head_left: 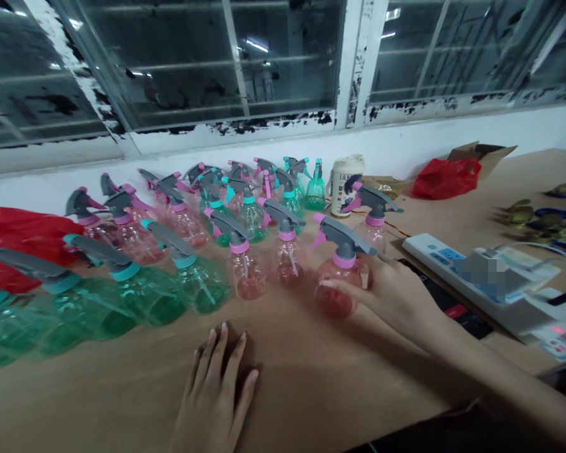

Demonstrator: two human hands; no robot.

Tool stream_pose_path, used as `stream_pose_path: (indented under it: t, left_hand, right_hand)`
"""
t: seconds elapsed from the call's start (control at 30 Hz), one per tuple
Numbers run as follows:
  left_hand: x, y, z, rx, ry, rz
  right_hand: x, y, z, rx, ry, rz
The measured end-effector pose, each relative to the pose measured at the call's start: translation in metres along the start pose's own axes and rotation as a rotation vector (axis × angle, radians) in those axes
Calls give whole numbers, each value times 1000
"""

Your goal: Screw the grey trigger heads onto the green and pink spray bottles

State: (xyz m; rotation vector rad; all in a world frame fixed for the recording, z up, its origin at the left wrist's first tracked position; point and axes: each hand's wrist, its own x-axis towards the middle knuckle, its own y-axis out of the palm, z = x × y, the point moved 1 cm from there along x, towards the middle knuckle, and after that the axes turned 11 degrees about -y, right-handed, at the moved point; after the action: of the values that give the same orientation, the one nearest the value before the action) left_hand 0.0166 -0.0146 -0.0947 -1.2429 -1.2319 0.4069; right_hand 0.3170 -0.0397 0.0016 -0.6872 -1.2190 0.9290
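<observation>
My right hand (396, 299) wraps its fingers round a pink spray bottle (336, 286) with a grey trigger head, standing at the front right of the group. My left hand (214, 390) lies flat on the brown tabletop (311, 390), fingers stretched out, holding nothing. Just beyond it stand green spray bottles (198, 283) and more pink ones (248, 267). Several bottles fill the table in rows back to the wall.
A white cup (345, 182) stands behind the bottles. A white power strip (481, 277) lies at the right, with a red plastic bag (446, 177) and a cardboard box (481, 153) behind. Another red bag (14, 242) lies at the left. Windows run along the wall.
</observation>
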Motion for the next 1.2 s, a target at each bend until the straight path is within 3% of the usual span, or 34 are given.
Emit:
stream_pose_path:
  t: [0.2,0.37,0.6,0.97,1.2]
  left_hand:
    - [-3,5,4,57,39,-2]
    - [-2,3,2,125,107,-51]
    - [-1,3,-1,138,117,-71]
    - [-2,1,-5,131,110,-75]
    - [-3,-2,-7,130,97,-45]
  right_hand:
    - [-19,-10,18,115,-186,-19]
    - [-15,-14,10,198,-155,-92]
    - [10,-5,10,845,-42,65]
    - [30,19,46,1153,-51,8]
    - [44,32,68,1156,-219,-10]
